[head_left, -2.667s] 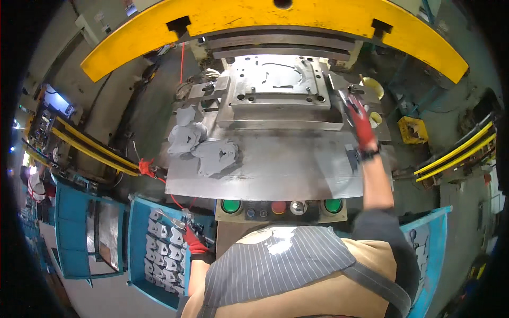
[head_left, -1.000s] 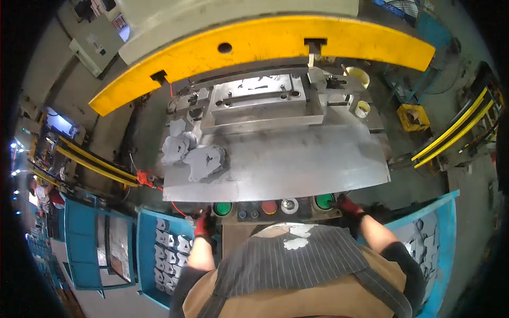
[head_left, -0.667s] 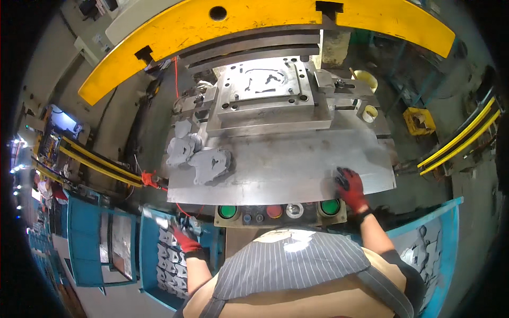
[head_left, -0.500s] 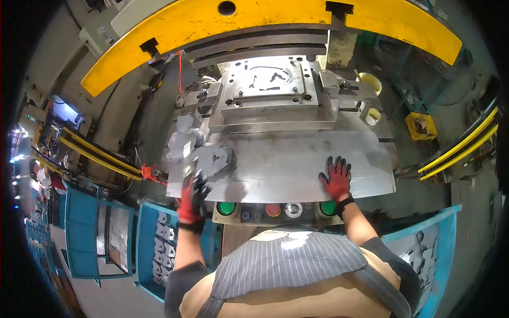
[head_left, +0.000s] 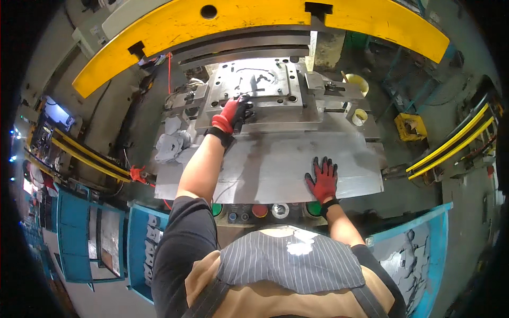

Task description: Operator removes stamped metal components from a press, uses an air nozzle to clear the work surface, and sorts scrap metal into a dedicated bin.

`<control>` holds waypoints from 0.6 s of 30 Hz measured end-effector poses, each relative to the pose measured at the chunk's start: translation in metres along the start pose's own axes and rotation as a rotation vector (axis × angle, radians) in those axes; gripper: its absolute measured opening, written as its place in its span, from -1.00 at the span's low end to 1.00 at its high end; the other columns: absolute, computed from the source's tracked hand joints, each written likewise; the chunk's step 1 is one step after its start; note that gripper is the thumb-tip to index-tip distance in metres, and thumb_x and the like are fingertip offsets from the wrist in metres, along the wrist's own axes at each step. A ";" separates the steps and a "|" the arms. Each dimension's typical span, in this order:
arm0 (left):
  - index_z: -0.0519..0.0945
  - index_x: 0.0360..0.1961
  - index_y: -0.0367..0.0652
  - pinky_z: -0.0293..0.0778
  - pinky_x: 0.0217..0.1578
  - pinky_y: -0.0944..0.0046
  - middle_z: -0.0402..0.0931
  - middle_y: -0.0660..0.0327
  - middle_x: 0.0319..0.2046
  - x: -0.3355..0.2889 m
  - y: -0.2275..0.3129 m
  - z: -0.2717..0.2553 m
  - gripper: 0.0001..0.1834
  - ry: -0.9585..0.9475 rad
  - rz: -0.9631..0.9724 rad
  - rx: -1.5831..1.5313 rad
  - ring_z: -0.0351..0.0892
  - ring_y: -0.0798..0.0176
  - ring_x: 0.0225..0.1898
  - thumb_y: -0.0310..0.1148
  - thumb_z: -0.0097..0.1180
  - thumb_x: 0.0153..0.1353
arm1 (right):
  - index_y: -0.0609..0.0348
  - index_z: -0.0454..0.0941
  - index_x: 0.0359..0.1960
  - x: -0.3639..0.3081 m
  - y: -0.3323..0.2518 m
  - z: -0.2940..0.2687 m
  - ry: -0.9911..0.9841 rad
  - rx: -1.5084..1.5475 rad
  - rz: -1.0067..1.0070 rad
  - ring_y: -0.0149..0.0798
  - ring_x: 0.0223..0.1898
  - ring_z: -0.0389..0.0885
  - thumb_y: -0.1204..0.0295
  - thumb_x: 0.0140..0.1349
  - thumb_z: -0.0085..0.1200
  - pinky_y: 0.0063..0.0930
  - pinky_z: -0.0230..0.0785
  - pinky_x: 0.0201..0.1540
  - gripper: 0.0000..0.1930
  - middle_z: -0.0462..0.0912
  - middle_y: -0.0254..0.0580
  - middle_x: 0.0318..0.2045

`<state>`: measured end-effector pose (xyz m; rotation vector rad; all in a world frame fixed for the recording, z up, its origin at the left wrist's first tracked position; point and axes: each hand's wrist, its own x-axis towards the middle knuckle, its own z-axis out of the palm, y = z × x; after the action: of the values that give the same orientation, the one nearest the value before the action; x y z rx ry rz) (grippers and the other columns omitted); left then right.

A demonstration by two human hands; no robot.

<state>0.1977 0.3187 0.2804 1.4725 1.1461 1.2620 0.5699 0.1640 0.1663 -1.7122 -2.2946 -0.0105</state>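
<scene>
My left hand (head_left: 231,113), in a red glove with black fingers, reaches over the front edge of the steel die (head_left: 225,91). Its fingers are curled together near the die's top face. A blurred grey shape shows just beyond the fingertips, and I cannot make out what they hold. On the bare metal plate (head_left: 286,159) in front of the die, my right hand (head_left: 322,180) lies flat with fingers spread, gloved the same way. Flat grey metal parts (head_left: 170,146) lie in a pile at the plate's left, partly hidden by my left forearm.
Above the die hangs a yellow press beam (head_left: 254,18). Along the plate's near edge runs a control panel with a red button (head_left: 260,211) and green buttons. Blue bins (head_left: 139,233) with grey parts stand at both sides. A yellow crate (head_left: 411,127) is at the right.
My left hand has moved forward and right, from beside the grey parts to the die. My right hand stays flat on the plate. The whole view has shifted slightly.
</scene>
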 end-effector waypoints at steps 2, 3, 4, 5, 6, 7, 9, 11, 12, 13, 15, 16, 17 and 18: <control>0.44 -0.18 -0.12 0.52 -0.50 0.26 0.46 0.18 -0.47 0.004 0.027 0.024 -0.80 0.069 -0.266 -0.500 0.48 0.23 -0.56 -0.26 -0.07 0.26 | -0.01 0.00 0.30 0.000 0.006 0.001 0.030 -0.018 0.016 0.13 0.27 -0.01 -0.03 0.10 -0.09 0.03 -0.31 0.30 -0.24 0.06 0.12 0.25; 0.45 -0.20 -0.12 0.52 -0.53 0.24 0.46 0.16 -0.45 -0.003 0.039 0.015 -0.77 -0.016 -0.250 -0.461 0.49 0.20 -0.55 -0.21 -0.04 0.24 | -0.01 0.00 0.30 0.000 0.002 0.001 0.035 -0.018 0.007 0.13 0.27 -0.01 -0.02 0.10 -0.09 0.03 -0.31 0.30 -0.25 0.06 0.12 0.25; 0.45 -0.21 -0.12 0.52 -0.54 0.23 0.45 0.17 -0.47 -0.010 0.048 0.011 -0.72 -0.029 -0.245 -0.589 0.49 0.23 -0.50 -0.15 -0.02 0.22 | -0.02 0.00 0.30 -0.001 0.000 0.002 0.031 -0.021 -0.003 0.13 0.27 -0.01 -0.02 0.10 -0.10 0.03 -0.30 0.30 -0.25 0.06 0.13 0.25; 0.45 -0.22 -0.11 0.51 -0.54 0.25 0.44 0.19 -0.47 -0.010 0.053 0.006 -0.74 -0.027 -0.176 -0.555 0.48 0.26 -0.48 -0.15 -0.02 0.22 | -0.02 0.00 0.30 0.001 -0.003 0.003 0.027 -0.022 -0.018 0.13 0.27 0.00 -0.02 0.10 -0.10 0.03 -0.30 0.30 -0.25 0.06 0.13 0.25; 0.45 -0.23 -0.09 0.51 -0.54 0.26 0.44 0.22 -0.47 -0.019 0.055 -0.001 -0.75 -0.017 -0.111 -0.524 0.48 0.28 -0.46 -0.16 -0.03 0.22 | -0.02 0.01 0.30 0.001 -0.005 0.005 0.033 -0.026 -0.023 0.13 0.27 0.00 -0.02 0.11 -0.10 0.03 -0.29 0.30 -0.26 0.06 0.12 0.25; 0.44 -0.24 -0.08 0.50 -0.53 0.27 0.43 0.24 -0.47 -0.032 0.069 0.009 -0.77 0.026 -0.143 -0.506 0.47 0.31 -0.46 -0.17 -0.03 0.23 | -0.02 0.01 0.30 0.001 0.000 0.009 0.030 -0.041 -0.018 0.13 0.27 0.00 -0.02 0.11 -0.10 0.03 -0.29 0.30 -0.26 0.07 0.12 0.25; 0.41 -0.30 -0.06 0.47 -0.55 0.32 0.40 0.31 -0.48 -0.066 0.101 0.029 -0.82 0.126 -0.126 -0.524 0.44 0.37 -0.47 -0.20 -0.03 0.23 | -0.02 0.01 0.30 0.000 0.003 0.015 0.047 -0.064 -0.025 0.12 0.27 0.01 -0.02 0.12 -0.11 0.03 -0.27 0.29 -0.27 0.07 0.10 0.25; 0.40 -0.28 -0.06 0.39 -0.59 0.35 0.37 0.34 -0.51 -0.113 0.089 0.012 -0.83 0.054 -0.083 -0.641 0.38 0.41 -0.53 -0.21 -0.05 0.25 | -0.03 0.00 0.30 0.000 -0.005 0.009 0.042 -0.054 -0.038 0.11 0.27 0.01 -0.03 0.12 -0.10 0.03 -0.25 0.29 -0.26 0.07 0.07 0.26; 0.40 -0.26 -0.06 0.36 -0.61 0.36 0.35 0.35 -0.52 -0.141 0.085 0.010 -0.83 0.066 -0.095 -0.703 0.36 0.42 -0.55 -0.21 -0.06 0.26 | -0.04 0.00 0.30 -0.004 -0.005 0.009 0.045 -0.046 -0.045 0.11 0.27 0.01 -0.03 0.11 -0.10 0.03 -0.25 0.29 -0.26 0.07 0.07 0.26; 0.40 -0.26 -0.07 0.35 -0.61 0.38 0.33 0.35 -0.55 -0.169 0.091 0.016 -0.82 0.206 -0.133 -0.607 0.33 0.43 -0.57 -0.21 -0.06 0.26 | -0.04 0.01 0.30 -0.004 -0.003 0.010 0.055 -0.040 -0.042 0.11 0.27 0.01 -0.03 0.11 -0.10 0.03 -0.25 0.29 -0.26 0.07 0.07 0.26; 0.41 -0.26 -0.06 0.29 -0.63 0.41 0.30 0.38 -0.58 -0.223 0.091 0.023 -0.85 0.402 -0.177 -0.362 0.29 0.46 -0.60 -0.24 -0.08 0.27 | -0.06 0.02 0.30 -0.002 0.001 0.015 0.076 -0.016 -0.039 0.10 0.28 -0.01 -0.03 0.11 -0.09 0.02 -0.26 0.29 -0.26 0.06 0.07 0.27; 0.42 -0.27 -0.04 0.25 -0.65 0.43 0.28 0.40 -0.58 -0.250 0.077 0.017 -0.88 0.466 -0.183 -0.220 0.27 0.47 -0.60 -0.26 -0.09 0.27 | -0.07 0.02 0.30 -0.002 0.001 0.015 0.066 -0.013 -0.039 0.10 0.28 -0.02 -0.03 0.11 -0.09 0.02 -0.26 0.29 -0.26 0.05 0.07 0.27; 0.42 -0.26 -0.05 0.25 -0.65 0.44 0.27 0.40 -0.59 -0.274 0.069 0.014 -0.87 0.473 -0.236 -0.300 0.26 0.48 -0.61 -0.25 -0.08 0.27 | -0.08 0.02 0.30 -0.002 0.001 0.016 0.057 -0.013 -0.036 0.10 0.29 -0.03 -0.03 0.11 -0.09 0.02 -0.27 0.29 -0.27 0.05 0.07 0.27; 0.41 -0.25 -0.05 0.25 -0.65 0.44 0.26 0.41 -0.60 -0.293 0.062 0.013 -0.86 0.478 -0.287 -0.380 0.25 0.48 -0.61 -0.25 -0.07 0.26 | -0.09 0.02 0.30 -0.002 0.000 0.015 0.048 -0.012 -0.031 0.10 0.29 -0.03 -0.03 0.11 -0.09 0.01 -0.27 0.29 -0.27 0.05 0.07 0.27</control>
<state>0.1977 0.0183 0.2803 0.7163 1.2766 1.5637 0.5674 0.1650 0.1514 -1.6638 -2.2905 -0.0713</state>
